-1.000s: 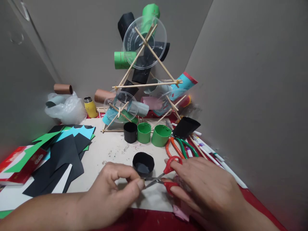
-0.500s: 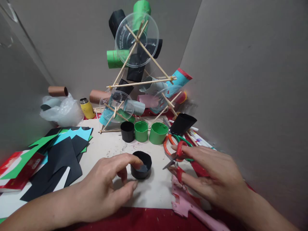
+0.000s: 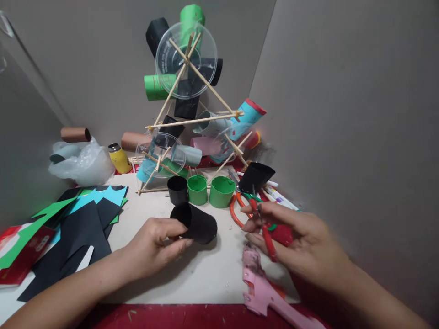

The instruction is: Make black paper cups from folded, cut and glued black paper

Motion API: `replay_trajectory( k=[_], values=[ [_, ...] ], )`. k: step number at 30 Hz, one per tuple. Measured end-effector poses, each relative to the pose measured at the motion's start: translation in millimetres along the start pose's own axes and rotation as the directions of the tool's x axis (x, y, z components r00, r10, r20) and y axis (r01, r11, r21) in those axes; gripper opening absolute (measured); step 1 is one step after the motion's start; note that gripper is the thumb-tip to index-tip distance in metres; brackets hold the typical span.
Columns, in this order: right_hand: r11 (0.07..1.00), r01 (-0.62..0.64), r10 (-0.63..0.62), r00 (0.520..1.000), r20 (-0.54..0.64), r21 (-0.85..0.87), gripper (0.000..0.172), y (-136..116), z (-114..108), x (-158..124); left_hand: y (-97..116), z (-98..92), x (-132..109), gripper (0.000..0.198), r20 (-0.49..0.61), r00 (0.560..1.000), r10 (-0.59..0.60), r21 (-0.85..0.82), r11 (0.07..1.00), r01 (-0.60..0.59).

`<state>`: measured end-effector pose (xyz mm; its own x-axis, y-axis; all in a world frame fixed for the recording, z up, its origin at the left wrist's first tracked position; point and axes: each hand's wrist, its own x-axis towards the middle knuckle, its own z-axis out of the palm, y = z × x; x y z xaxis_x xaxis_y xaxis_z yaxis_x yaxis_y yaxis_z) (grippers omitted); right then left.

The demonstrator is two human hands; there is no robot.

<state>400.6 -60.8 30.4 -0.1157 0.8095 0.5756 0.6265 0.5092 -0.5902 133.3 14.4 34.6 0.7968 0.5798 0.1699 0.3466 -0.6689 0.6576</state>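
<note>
A black tube (image 3: 202, 225) lies tilted over the pale board, its open end facing up and left. My left hand (image 3: 163, 242) pinches the rim at that end between fingers and thumb. Small red-handled scissors (image 3: 268, 240) hang in my right hand (image 3: 291, 233), with the fingers curled about the handles. Behind the tube stand a short black cup (image 3: 177, 190) and two green cups (image 3: 197, 189), (image 3: 222, 192) in a row. Below my right hand rests a pink glue gun (image 3: 262, 290).
Stick frames with plastic discs (image 3: 186, 59) and coloured tubes rise behind. Cut paper sheets (image 3: 82, 228) lie left; orange-handled scissors (image 3: 233, 212), a black tube (image 3: 255, 177) and markers (image 3: 283, 200) lie right. A yellow bottle (image 3: 119, 160) stands back left.
My left hand has taken hold of the black tube and tipped it from upright onto a slant. The scissors in my right hand have turned, their blades now pointing up. The view has shifted slightly.
</note>
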Motion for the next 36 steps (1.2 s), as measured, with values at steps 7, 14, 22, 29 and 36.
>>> replay_trajectory(
  k=[7,14,22,29,36],
  values=[
    [0.991,-0.123,0.121,0.992,0.026,0.059,0.022,-0.4,0.0,3.8,15.6,-2.7,-8.7,0.032,-0.17,0.985,0.004,0.044,0.999,0.004],
    [0.993,-0.093,0.091,0.995,0.027,0.073,0.024,5.0,4.8,0.5,12.5,10.4,-14.2,0.022,0.013,0.997,-0.071,0.4,0.915,0.06],
    [0.997,-0.071,0.071,0.997,0.015,0.037,0.019,8.6,7.9,0.1,28.8,-22.4,-23.4,0.048,-0.159,0.986,0.043,0.354,0.935,0.016],
    [0.993,-0.107,0.104,0.993,0.048,0.057,0.017,8.4,7.9,0.4,-2.8,-3.8,-0.8,0.068,-0.024,0.978,0.209,0.502,0.848,-0.169],
    [0.994,-0.106,0.104,0.992,0.07,0.031,0.016,6.5,5.9,2.2,-26.4,10.9,6.0,0.068,0.046,0.993,0.107,0.469,0.876,-0.116]
  ],
)
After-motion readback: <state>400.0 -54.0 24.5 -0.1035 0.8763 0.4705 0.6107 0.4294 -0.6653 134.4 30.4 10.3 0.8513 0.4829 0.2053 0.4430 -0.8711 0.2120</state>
